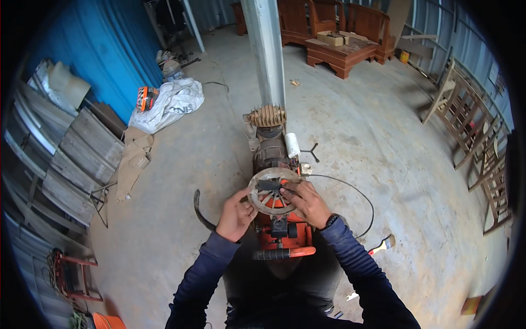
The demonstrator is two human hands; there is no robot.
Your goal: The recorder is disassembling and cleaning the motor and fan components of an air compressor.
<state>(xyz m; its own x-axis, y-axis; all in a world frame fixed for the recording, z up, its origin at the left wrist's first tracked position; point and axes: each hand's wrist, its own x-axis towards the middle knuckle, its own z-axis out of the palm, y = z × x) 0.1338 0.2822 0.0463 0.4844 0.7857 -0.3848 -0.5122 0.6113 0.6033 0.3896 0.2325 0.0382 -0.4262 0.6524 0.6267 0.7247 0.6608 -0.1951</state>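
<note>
An orange air compressor (285, 236) with a motor (271, 151), a finned pump head (264, 116) and a white cylinder (292, 143) sits between my legs. A dirty round spoked cover (266, 204) is over its near end. My left hand (236, 216) has its fingers closed on the cover's left rim. My right hand (309, 205), at the cover's right side, pinches a flat dark piece (268, 185) over the spokes. A black padded handle (271, 254) lies below.
A steel post (263, 60) stands behind the compressor. A cable (371, 203) and paintbrush (386, 244) lie right, a black hose (200, 211) left. Planks (82, 164) and a white sack (172, 104) are left; wooden chairs (466, 131) and furniture (339, 49) are right and behind.
</note>
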